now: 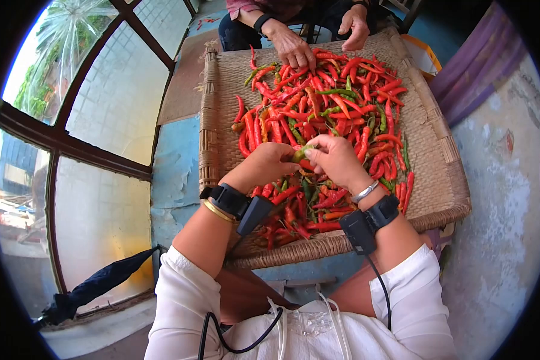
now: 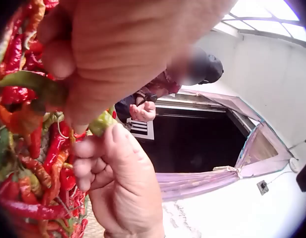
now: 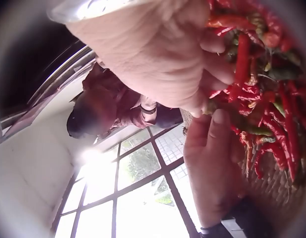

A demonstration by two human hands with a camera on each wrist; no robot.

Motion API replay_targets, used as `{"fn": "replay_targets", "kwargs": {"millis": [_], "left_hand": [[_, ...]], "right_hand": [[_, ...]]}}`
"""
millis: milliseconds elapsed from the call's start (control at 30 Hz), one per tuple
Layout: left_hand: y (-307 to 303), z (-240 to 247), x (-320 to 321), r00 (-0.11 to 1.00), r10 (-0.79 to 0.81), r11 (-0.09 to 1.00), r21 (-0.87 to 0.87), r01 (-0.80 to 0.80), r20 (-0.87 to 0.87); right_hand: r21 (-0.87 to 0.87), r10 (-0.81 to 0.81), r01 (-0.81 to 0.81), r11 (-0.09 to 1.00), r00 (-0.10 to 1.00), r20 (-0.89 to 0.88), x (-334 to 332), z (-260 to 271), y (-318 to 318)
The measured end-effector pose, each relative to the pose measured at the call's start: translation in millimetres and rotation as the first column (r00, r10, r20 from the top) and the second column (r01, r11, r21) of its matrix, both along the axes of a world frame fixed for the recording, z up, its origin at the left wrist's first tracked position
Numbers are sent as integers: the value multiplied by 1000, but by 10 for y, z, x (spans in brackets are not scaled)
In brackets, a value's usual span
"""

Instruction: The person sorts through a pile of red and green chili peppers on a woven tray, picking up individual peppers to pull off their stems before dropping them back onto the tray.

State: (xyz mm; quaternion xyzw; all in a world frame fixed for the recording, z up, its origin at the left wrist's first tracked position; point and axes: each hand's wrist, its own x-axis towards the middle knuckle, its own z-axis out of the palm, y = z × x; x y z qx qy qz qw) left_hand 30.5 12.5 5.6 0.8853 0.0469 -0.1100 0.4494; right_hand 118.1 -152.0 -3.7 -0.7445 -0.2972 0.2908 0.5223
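In the head view both hands meet over the middle of a heap of chili peppers [image 1: 276,129], mostly red with some green. A greenish chili pepper [image 1: 303,153] is pinched between them. The left hand [image 1: 265,165] holds it from the left, thumb and fingers curled round it. From the other side the right hand [image 1: 342,163] pinches its end between thumb and fingertips. In the left wrist view the yellow-green end of the pepper [image 2: 101,122] shows at the right thumb. The fingers hide most of it in the right wrist view.
The peppers lie on a woven tray [image 1: 435,180] with a thick rim. Across it another person's hand [image 1: 294,51] reaches into the heap, the other hand [image 1: 355,27] raised beside it. Windows [image 1: 102,90] and a folded umbrella [image 1: 102,282] stand left, a wall [image 1: 498,180] right.
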Motion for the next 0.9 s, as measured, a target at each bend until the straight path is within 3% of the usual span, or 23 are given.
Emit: {"fn": "replay_targets", "kwargs": {"millis": [67,133,200,300,367,433,467,500,533,567,633,700,733,800,900], "left_hand": [[7,60,-7,998,-9,1000,-5,9,-55],[20,59,-11,994,-19,1000,-10,18,-109],[21,57,-12,990,51,988,-141,-69,-128],[92,287,-3,968,131,983,-99,-155,-213],[212,206,28,966,225,954,-176,-245,-123],[277,198,53,812,583,669,-558,-491,-17],[306,204,40,806,591,659,-564,-498,-21],[307,122,52,806,591,660,-563,-497,-19],[286,-6,71,834,534,819,-334,-467,143],[269,-121,82,859,429,901,-69,-427,281],[123,-95,56,958,147,973,139,-185,247],[37,-213,48,909,-116,962,274,3,400],[28,-253,39,909,-117,962,273,3,400],[14,-289,27,964,-174,922,377,89,199],[-7,-253,29,977,-182,920,368,132,107]], "right_hand": [[170,-74,107,980,979,-189,36,-42,12],[190,-78,128,973,965,-252,38,22,3],[213,-93,171,962,937,-335,35,66,-7],[219,-164,271,937,897,-410,34,109,-19],[176,-198,278,944,908,-370,88,28,-25],[24,-110,108,994,988,110,111,-92,4],[-85,-26,53,995,956,291,84,-131,-39],[-84,-27,53,995,956,292,44,-120,-43],[-233,108,0,973,887,450,9,-117,-43],[-383,256,-23,923,781,569,-17,-112,-48],[-416,299,-51,908,774,559,-33,-126,-76],[-438,343,-71,896,737,582,-29,-184,-101],[-438,343,-71,896,738,582,-32,-186,-103],[-489,407,-110,865,723,557,-38,-187,-103],[-517,425,-103,850,713,558,-48,-169,-101]]}}
